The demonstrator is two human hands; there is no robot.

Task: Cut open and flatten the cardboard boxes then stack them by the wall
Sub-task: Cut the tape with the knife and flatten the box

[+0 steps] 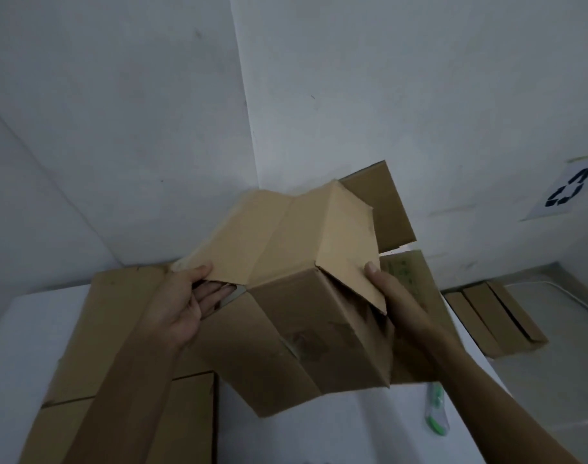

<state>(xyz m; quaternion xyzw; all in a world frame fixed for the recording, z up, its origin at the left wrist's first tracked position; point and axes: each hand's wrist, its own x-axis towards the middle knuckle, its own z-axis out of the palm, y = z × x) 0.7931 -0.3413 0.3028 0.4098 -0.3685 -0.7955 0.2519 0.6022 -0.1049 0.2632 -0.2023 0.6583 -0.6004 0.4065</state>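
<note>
1. Cardboard box (302, 262), cut open and half unfolded, hangs above the white table (369, 430), near the wall (353, 95).
2. Left hand (182, 306) pinches its left edge, thumb on top, fingers beneath.
3. Right hand (391, 296) grips the right flap's edge, thumb on top.
4. Green tool (436, 410), perhaps a cutter, lies on bare table below the box's right corner.

Brown cardboard box (296, 283) half-flattened, midair

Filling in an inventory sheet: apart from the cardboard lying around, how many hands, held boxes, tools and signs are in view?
Hands: 2, the left hand and the right hand
Held boxes: 1, the cut-open cardboard box
Tools: 1, a green cutter
Signs: 1, a recycling sign
Total: 5
</note>
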